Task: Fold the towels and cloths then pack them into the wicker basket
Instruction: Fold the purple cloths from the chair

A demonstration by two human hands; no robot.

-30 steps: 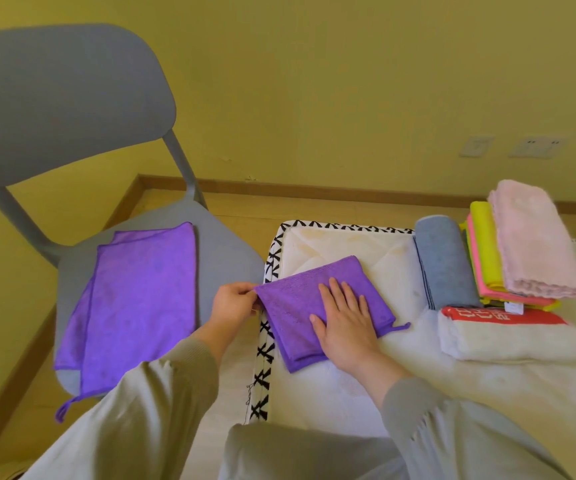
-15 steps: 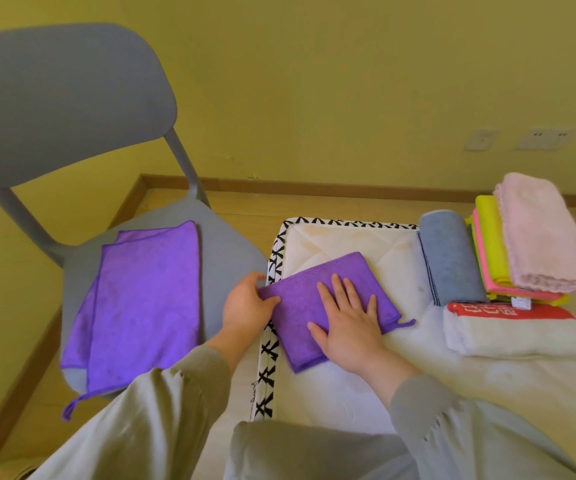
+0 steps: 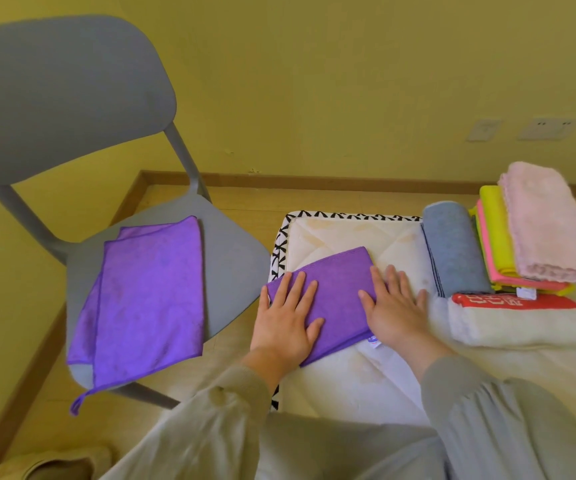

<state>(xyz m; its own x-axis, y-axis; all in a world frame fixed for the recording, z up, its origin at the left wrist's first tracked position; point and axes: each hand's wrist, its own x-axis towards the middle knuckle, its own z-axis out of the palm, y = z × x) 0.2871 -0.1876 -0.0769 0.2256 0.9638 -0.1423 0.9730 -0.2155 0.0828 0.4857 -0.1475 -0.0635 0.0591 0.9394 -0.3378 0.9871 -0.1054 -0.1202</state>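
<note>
A small folded purple cloth [image 3: 338, 289] lies near the left edge of the white quilted mattress [image 3: 345, 382]. My left hand [image 3: 286, 320] presses flat on its left part, fingers straight. My right hand [image 3: 395, 306] lies flat on its right edge, partly on the mattress. A second, larger purple cloth [image 3: 148, 299], folded in half, lies on the grey chair seat [image 3: 234, 271]. At the right sit folded towels: a grey one [image 3: 452, 251], a yellow and pink stack [image 3: 494, 247], a pale pink towel [image 3: 546, 220] on top, and a white towel with a red band [image 3: 522, 320]. No wicker basket is in view.
The grey chair's backrest [image 3: 61, 91] rises at the upper left. A yellow wall with sockets [image 3: 549, 128] stands behind, wooden floor [image 3: 245, 199] between. A tan slipper [image 3: 47, 465] lies at the bottom left. My grey sleeves and lap fill the bottom.
My left hand let go of the cloth's left corner and now lies flat on it. My right hand slid to the cloth's right edge. The cloth looks smaller and flatter.
</note>
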